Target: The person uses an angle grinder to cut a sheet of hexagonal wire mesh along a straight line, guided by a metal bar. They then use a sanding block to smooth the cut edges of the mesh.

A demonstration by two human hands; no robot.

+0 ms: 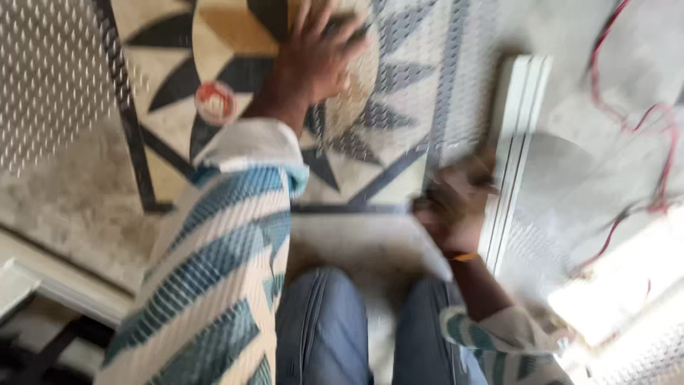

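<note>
The view is blurred by motion. My left hand [320,50] lies flat with fingers spread on a patterned floor tile [171,128] of cream, tan and black star shapes. My right hand [452,207] is lower down, at the edge of a long white ribbed strip [516,135] that lies on the floor. Its fingers look curled at the strip's edge, but the blur hides whether they grip anything. Both arms wear white sleeves with blue-green stripes. My knees in blue jeans [324,328] are at the bottom.
A small round red and white object [215,102] sits on the tile left of my left arm. Red wires [655,142] trail over the grey floor at the right. A pale ledge [64,278] runs along the lower left.
</note>
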